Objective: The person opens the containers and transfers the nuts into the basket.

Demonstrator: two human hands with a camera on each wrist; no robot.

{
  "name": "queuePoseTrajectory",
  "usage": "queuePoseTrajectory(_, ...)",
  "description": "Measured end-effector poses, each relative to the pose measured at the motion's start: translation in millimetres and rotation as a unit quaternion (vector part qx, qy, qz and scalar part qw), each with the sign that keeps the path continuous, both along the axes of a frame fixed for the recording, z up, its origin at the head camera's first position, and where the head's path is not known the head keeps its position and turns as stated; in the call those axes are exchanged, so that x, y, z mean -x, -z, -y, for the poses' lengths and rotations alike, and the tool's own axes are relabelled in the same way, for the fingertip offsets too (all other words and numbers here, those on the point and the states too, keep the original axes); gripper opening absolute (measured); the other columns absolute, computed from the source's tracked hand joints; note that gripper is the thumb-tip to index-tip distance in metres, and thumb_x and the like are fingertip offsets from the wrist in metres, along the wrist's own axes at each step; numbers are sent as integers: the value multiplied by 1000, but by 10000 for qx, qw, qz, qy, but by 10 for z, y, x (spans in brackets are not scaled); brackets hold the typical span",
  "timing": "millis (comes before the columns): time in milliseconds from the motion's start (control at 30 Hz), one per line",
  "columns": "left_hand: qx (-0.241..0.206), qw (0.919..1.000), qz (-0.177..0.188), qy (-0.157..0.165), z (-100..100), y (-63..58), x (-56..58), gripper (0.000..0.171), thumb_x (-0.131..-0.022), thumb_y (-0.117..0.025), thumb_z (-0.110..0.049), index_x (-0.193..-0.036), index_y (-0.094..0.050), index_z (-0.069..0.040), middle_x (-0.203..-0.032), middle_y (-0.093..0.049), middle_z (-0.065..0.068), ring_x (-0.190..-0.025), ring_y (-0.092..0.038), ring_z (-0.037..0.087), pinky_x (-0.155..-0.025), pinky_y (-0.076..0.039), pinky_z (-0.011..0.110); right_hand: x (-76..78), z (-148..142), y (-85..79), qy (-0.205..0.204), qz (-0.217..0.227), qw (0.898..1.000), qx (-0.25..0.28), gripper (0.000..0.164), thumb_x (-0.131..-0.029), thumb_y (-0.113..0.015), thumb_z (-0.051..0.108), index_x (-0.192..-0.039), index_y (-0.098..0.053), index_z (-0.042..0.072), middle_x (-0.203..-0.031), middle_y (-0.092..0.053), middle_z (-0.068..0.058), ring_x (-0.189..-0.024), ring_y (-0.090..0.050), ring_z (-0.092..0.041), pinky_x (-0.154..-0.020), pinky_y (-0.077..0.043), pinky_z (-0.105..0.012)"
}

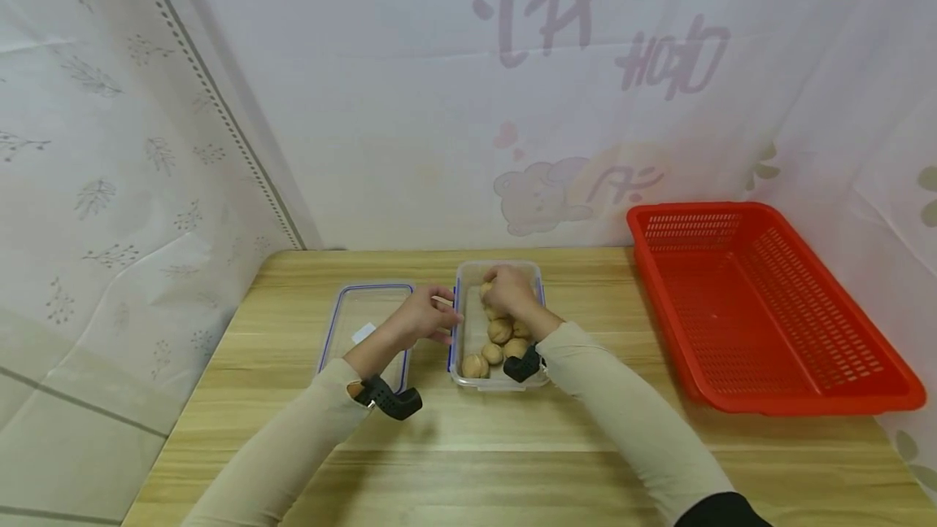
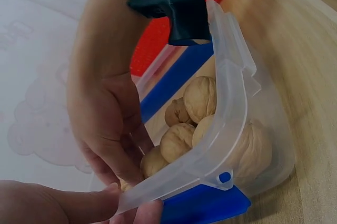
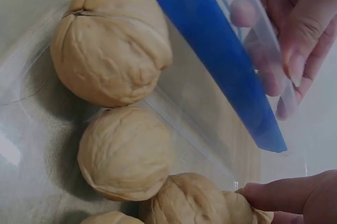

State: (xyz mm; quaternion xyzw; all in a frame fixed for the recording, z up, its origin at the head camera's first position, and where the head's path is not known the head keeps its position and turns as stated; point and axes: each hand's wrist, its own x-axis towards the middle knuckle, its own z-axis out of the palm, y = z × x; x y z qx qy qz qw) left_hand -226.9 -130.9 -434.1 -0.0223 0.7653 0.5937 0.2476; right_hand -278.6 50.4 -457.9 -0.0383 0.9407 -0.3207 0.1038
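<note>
A clear plastic container [image 1: 474, 386] with blue side clips holds several walnuts [image 1: 500, 330]. My left hand [image 1: 424, 314] is at its left side, and in the left wrist view the thumb and fingers pinch the container's rim [image 2: 197, 169]. Inside the container, my right hand [image 1: 510, 293] reaches down at the far end and grips a walnut [image 1: 485, 289] between thumb and fingers. The right wrist view shows the right thumb [image 3: 284, 192] against that walnut, with other walnuts [image 3: 126, 153] close by. The hand partly hides the held walnut.
A clear lid [image 1: 351, 311] with a blue seal lies on the wooden table [image 1: 468, 462] left of the container, a white label on it. At the right stands a large red plastic basket [image 1: 666, 332]. Printed cloth [image 1: 381, 104] hangs behind the table.
</note>
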Motion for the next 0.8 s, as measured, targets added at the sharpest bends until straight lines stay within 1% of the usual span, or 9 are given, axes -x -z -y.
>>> queuePoseTrajectory(167, -63, 9999, 78, -27, -12, 1, -3, 45, -95, -64, 10, -135, -44, 10, -104, -61, 17, -86, -62, 23, -64, -64, 31, -3, 21, 38, -31, -109, 9999, 22, 33, -84, -72, 4, -118, -72, 1, -122, -70, -14, -115, -63, -31, -99, -54, -41)
queuePoseTrajectory(267, -86, 9999, 93, 0, -11, 5, 2, 44, -95, -63, 10, -136, -44, 10, -106, -61, 17, -87, -62, 23, -64, -64, 31, -6, 22, 48, -45, -88, 9999, 93, 33, -84, -74, 4, -117, -73, 1, -121, -70, -14, -115, -63, -32, -100, -54, -41)
queuePoseTrajectory(367, -86, 9999, 149, -8, -4, 5, 11, 45, -96, -63, 9, -136, -43, 9, -107, -60, 17, -88, -61, 23, -65, -64, 31, -6, 13, 57, -110, -50, 9995, 297, 33, -84, -76, 4, -117, -73, 1, -121, -70, -14, -114, -63, -31, -100, -54, -41)
queuePoseTrajectory(500, -83, 9998, 203, -24, 6, 21, 24, 45, -96, -63, 7, -136, -42, 9, -110, -59, 19, -89, -61, 23, -66, -65, 32, -6, -5, 60, -236, -54, 9977, 632, 33, -84, -76, 4, -117, -73, 1, -119, -71, -14, -110, -64, -30, -97, -55, -40)
queuePoseTrajectory(667, -134, 9995, 282, -22, 12, 28, 41, 43, -97, -61, 8, -137, -43, 8, -112, -59, 19, -91, -63, 25, -68, -65, 33, -24, -25, 3, -213, 29, 9948, 999, 37, -83, -74, -1, -120, -72, 1, -121, -70, -14, -109, -63, -27, -96, -55, -38)
queuePoseTrajectory(800, -155, 9993, 335, -3, 20, 16, 46, 43, -98, -58, 10, -138, -42, 9, -111, -58, 18, -90, -63, 23, -70, -65, 33, -45, -48, -100, -320, 99, 9945, 997, 38, -83, -75, -2, -121, -72, 3, -122, -69, -13, -110, -62, -27, -95, -55, -37)
